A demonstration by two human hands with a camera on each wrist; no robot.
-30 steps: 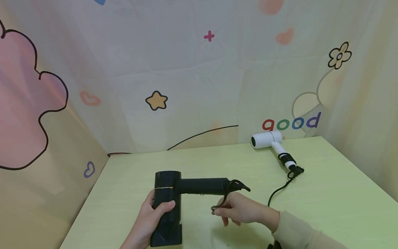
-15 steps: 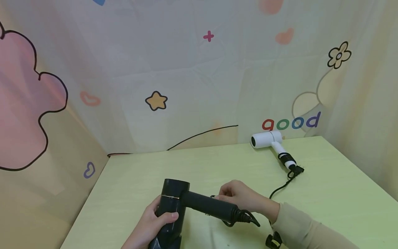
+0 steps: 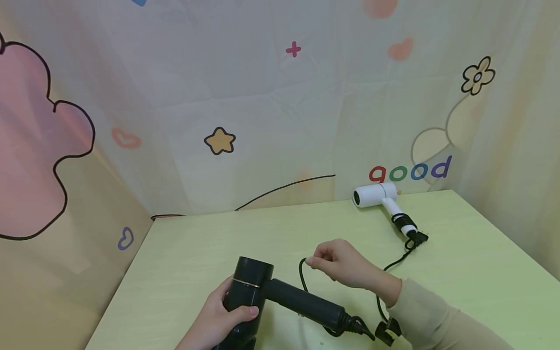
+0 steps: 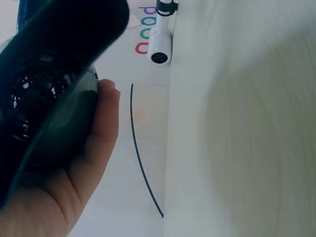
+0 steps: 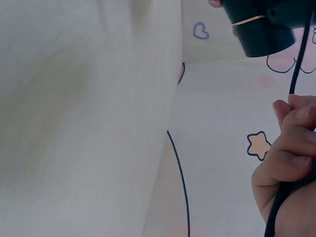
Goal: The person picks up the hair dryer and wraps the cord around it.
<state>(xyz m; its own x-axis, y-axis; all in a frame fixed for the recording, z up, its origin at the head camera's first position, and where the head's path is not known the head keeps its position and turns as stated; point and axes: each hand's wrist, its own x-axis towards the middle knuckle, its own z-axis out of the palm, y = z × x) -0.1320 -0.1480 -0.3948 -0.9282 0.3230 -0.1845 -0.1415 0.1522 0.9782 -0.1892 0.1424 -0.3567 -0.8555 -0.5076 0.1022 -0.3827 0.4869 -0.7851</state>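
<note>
A black hair dryer is held over the near middle of the table, its handle slanting down to the right. My left hand grips its barrel, thumb across the front; in the left wrist view the fingers curl round the barrel. Beyond the handle, my right hand pinches the dryer's black cord. The right wrist view shows the cord running into the curled fingers and out below them. A black plug hangs by the right sleeve. Some cord is wrapped by the handle's end.
A white hair dryer lies at the back right of the pale green table, its black cord wound round the handle. A printed curtain stands behind the table and along both sides.
The black hair dryer has tilted, its handle end swinging down to the right. My right hand has risen and moved away beyond the handle, drawing a loop of cord with it.
</note>
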